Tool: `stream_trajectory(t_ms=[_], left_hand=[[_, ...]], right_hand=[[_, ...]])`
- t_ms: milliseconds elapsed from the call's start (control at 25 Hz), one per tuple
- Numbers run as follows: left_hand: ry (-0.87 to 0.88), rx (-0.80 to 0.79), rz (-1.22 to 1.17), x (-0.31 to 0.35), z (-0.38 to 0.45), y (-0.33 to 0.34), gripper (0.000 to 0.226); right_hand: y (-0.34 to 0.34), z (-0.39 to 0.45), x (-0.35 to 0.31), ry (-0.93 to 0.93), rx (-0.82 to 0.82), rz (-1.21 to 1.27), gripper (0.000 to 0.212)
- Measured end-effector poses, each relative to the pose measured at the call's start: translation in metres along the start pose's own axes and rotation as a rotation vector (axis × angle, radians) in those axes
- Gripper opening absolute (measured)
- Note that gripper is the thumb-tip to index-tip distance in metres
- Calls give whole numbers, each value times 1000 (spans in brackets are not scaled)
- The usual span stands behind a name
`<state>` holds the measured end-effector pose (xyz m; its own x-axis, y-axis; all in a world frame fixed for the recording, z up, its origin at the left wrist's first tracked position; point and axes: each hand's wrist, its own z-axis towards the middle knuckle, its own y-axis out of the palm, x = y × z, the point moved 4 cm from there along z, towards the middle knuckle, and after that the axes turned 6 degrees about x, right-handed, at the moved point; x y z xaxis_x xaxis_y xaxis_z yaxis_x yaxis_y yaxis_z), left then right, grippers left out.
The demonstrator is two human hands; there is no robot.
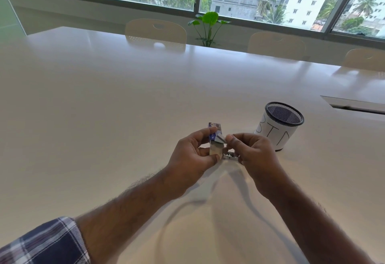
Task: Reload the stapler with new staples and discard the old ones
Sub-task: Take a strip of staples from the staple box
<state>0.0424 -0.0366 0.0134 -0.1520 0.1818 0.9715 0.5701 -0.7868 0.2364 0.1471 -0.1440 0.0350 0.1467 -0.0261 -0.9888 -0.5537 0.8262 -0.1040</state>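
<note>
My left hand (191, 157) holds a small blue and white staple box (215, 136) above the white table (104, 107). The box's grey end flap (220, 138) stands open, pinched between the thumb and forefinger of my right hand (253, 157). A metal stapler (230, 156) lies on the table just beneath both hands, mostly hidden by them. A second blue box (214, 125) peeks out behind the one I hold. A black mesh cup (280, 124) wrapped in white paper with handwritten letters stands to the right of my hands.
Beige chairs (156, 31) line the table's far side, with a green potted plant (209, 26) between them. A cable slot (354, 105) is set into the tabletop at the right. Large windows run behind.
</note>
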Motion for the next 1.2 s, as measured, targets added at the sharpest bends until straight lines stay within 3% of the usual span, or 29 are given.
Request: stream_trajectory(t_ms=[160,280,520,680,880,1200], left_hand=[[-9,-2,5,-1,0,0,57],[-20,-2,14,-3,0,0,58],[-15,-3,22,-5,2,-2,58],[-17,-11,28,-6,1,-1,58],[-15,-10,17,-6,1,-1,57],[-35,-42,39,-8,1,-1,61]], right_hand=[[0,2,4,-97,55,-129,14],[0,-1,-1,-330,110,-402,8],[8,-9,-14,-642,-5,-740,18],[4,-6,-19,-679,-42,-799,13],[7,-8,-18,-723,-105,-773,31],[4,-3,-11,-566,-60,-636,14]])
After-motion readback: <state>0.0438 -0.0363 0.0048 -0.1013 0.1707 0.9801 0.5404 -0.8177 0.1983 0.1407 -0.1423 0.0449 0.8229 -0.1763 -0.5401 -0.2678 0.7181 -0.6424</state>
